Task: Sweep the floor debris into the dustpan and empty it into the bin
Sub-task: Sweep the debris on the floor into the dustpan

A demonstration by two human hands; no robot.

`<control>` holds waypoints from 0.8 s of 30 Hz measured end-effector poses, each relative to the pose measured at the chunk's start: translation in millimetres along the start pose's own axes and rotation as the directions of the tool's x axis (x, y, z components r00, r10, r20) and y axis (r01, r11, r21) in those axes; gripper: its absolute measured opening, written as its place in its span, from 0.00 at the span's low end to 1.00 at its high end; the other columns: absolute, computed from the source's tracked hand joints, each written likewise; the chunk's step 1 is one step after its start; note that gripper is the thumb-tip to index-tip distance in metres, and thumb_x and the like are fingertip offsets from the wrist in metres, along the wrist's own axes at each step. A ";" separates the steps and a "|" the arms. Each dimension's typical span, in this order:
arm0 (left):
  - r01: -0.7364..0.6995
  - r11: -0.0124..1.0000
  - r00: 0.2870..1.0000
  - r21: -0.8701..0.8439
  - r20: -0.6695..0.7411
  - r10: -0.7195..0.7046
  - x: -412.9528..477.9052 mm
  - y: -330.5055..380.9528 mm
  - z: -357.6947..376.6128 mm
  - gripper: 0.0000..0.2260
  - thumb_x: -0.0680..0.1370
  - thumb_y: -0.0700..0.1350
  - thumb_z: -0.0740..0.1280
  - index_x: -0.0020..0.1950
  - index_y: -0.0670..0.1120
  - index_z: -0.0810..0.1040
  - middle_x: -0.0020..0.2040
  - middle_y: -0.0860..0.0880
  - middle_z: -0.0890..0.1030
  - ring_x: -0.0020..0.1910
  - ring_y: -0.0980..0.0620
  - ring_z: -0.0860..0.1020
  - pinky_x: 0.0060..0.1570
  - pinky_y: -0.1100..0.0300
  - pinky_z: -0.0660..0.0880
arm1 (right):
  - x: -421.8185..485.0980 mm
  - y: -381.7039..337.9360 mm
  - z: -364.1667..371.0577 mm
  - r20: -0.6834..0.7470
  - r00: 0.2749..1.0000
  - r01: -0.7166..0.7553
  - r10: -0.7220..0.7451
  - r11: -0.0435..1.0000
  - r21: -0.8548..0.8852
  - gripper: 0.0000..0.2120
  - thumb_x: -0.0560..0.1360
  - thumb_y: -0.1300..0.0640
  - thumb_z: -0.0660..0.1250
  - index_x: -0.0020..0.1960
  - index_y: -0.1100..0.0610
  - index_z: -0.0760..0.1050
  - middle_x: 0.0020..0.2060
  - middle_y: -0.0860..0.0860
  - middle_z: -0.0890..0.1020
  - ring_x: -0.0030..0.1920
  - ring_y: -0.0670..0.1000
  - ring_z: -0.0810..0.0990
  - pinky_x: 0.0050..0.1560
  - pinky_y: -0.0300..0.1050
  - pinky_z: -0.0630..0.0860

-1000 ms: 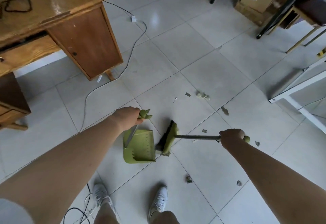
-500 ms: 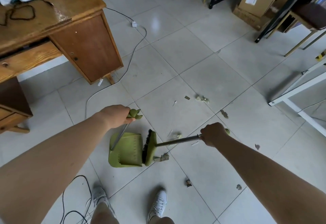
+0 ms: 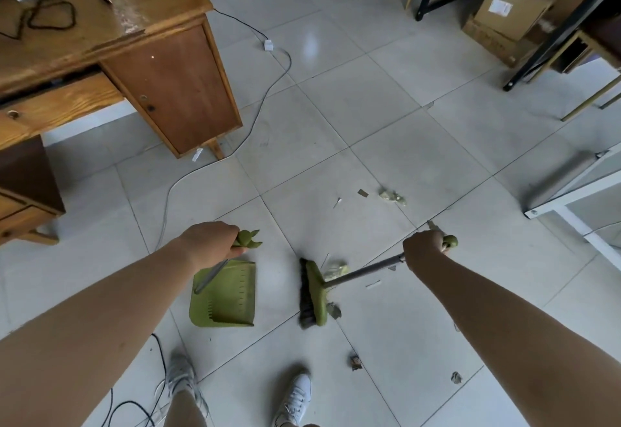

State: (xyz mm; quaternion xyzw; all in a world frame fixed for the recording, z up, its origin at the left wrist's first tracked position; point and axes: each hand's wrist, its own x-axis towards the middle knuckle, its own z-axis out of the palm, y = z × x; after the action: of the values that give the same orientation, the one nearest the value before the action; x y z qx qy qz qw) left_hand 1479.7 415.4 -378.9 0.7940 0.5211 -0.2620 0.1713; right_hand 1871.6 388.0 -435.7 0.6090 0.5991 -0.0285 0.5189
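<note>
A green dustpan (image 3: pixel 228 295) stands on the tiled floor, its mouth facing right. My left hand (image 3: pixel 210 240) grips the green top of its long handle. My right hand (image 3: pixel 424 246) grips the broom's metal handle near its green end. The green broom head (image 3: pixel 314 294) with dark bristles sits on the floor a short gap right of the dustpan. Debris lies scattered: a crumpled greenish scrap (image 3: pixel 392 197) farther away, a piece (image 3: pixel 336 267) just behind the broom head, and small bits (image 3: pixel 355 362) near my right shoe. No bin shows in this view.
A wooden desk (image 3: pixel 141 67) stands at the upper left, with a cable (image 3: pixel 268 90) trailing across the floor beside it. Cardboard boxes (image 3: pixel 510 10) and black and gold furniture legs fill the upper right. A white frame (image 3: pixel 578 225) sits at the right. My shoes (image 3: pixel 295 399) are at the bottom.
The broom head has pulled back to the right, away from the dustpan mouth, opening a gap. My right hand moved right with it. The dustpan stays under my left hand.
</note>
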 end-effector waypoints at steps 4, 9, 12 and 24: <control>-0.030 1.000 0.999 0.004 -0.021 0.030 11.2 11.2 5.2 0.16 0.79 0.61 0.57 0.47 0.48 0.69 0.39 0.51 0.75 0.37 0.53 0.74 0.38 0.60 0.70 | 16.6 29.4 -18.9 -0.001 0.997 -0.079 0.079 0.997 -0.013 0.14 0.70 0.62 0.64 0.53 0.53 0.80 0.46 0.50 0.83 0.44 0.54 0.82 0.45 0.44 0.71; -0.057 0.996 0.998 -0.064 -0.023 0.056 24.5 30.6 -2.3 0.18 0.80 0.60 0.57 0.51 0.46 0.72 0.43 0.48 0.78 0.41 0.49 0.77 0.41 0.56 0.74 | 17.9 60.0 -25.4 0.008 0.991 -0.132 0.132 0.991 -0.030 0.13 0.67 0.65 0.64 0.49 0.52 0.78 0.40 0.48 0.80 0.36 0.53 0.77 0.33 0.42 0.64; -0.093 0.991 0.995 -0.100 -0.037 0.090 32.7 41.3 -12.8 0.17 0.80 0.60 0.58 0.49 0.45 0.72 0.41 0.48 0.78 0.39 0.49 0.77 0.40 0.56 0.73 | 15.4 76.7 -20.7 -0.049 0.993 -0.113 0.110 0.992 -0.062 0.14 0.69 0.63 0.64 0.51 0.51 0.79 0.40 0.47 0.79 0.36 0.51 0.77 0.30 0.41 0.62; -0.296 0.955 0.953 -0.033 -0.075 0.293 87.2 83.4 -78.3 0.18 0.78 0.62 0.58 0.44 0.47 0.72 0.40 0.47 0.78 0.37 0.49 0.76 0.35 0.56 0.70 | -62.4 156.3 9.4 0.061 0.970 -0.242 0.234 0.949 0.202 0.07 0.75 0.50 0.62 0.42 0.52 0.73 0.32 0.47 0.74 0.30 0.50 0.72 0.27 0.40 0.62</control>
State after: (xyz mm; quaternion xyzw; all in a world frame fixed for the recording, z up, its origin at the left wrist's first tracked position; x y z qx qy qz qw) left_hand 1602.7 489.2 -367.9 0.8674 0.4084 -0.1943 0.2075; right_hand 1978.3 378.2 -305.5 0.7270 0.5056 -0.0392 0.4629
